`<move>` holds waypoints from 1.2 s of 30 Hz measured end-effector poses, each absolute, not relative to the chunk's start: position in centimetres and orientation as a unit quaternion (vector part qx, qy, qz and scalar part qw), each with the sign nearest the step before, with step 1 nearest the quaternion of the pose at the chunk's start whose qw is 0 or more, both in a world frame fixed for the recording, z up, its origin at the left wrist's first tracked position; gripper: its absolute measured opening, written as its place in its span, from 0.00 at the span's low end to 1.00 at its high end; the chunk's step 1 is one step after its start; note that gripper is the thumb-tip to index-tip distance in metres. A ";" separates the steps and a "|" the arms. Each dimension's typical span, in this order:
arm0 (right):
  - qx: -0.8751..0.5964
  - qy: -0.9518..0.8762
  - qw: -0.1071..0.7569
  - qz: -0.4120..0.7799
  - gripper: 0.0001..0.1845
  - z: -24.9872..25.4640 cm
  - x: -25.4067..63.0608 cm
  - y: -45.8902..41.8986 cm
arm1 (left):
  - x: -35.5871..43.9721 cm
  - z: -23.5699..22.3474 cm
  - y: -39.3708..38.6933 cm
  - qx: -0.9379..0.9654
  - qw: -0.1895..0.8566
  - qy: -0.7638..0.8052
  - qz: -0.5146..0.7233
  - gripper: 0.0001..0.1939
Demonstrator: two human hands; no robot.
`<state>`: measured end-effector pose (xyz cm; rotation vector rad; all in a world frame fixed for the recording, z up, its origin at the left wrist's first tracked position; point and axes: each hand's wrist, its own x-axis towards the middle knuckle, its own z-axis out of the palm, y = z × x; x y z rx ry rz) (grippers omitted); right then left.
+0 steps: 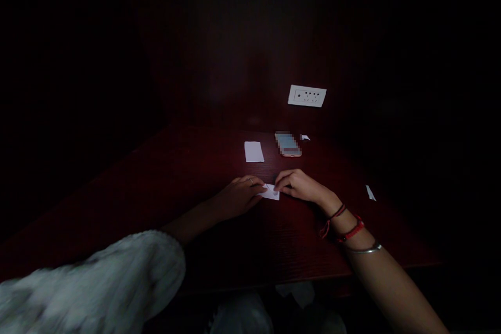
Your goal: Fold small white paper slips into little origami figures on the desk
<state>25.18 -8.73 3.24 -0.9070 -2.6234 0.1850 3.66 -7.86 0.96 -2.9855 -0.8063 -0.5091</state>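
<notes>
Logging remotely: one paper (270, 194), lying crosswise between left fingers (256, 181) and right fingers (282, 180), both touching it. Whether pinching, I cannot tell.

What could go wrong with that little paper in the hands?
The small white paper might tear or crease crookedly, since the fingers of the left hand and right hand are both at it. The dark red table is dimly lit, so a crooked edge could be easy to miss.
</notes>
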 end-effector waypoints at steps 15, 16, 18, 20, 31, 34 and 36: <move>-0.321 -0.934 0.136 0.084 0.15 3.7 25.5 -9.0 | 3.6 1.4 -8.4 -0.956 -0.005 -0.260 -0.134 0.15; -0.317 -0.935 0.133 0.089 0.15 3.8 25.6 -9.1 | 3.6 1.4 -8.4 -0.956 -0.006 -0.261 -0.134 0.15; -0.313 -0.935 0.132 0.098 0.15 4.0 25.6 -9.2 | 3.6 1.5 -8.5 -0.956 -0.008 -0.264 -0.131 0.15; -0.315 -0.933 0.140 0.106 0.14 4.0 25.5 -9.3 | 3.6 1.5 -8.4 -0.955 -0.010 -0.266 -0.129 0.15; -0.320 -0.925 0.152 0.136 0.12 4.2 25.4 -9.4 | 3.7 1.6 -8.5 -0.959 0.010 -0.256 -0.124 0.15; -0.317 -0.927 0.148 0.136 0.12 4.4 25.4 -9.4 | 3.8 1.7 -8.6 -0.959 0.008 -0.254 -0.126 0.14; -0.314 -0.928 0.146 0.135 0.12 4.4 25.4 -9.4 | 3.8 1.8 -8.7 -0.959 0.003 -0.253 -0.130 0.14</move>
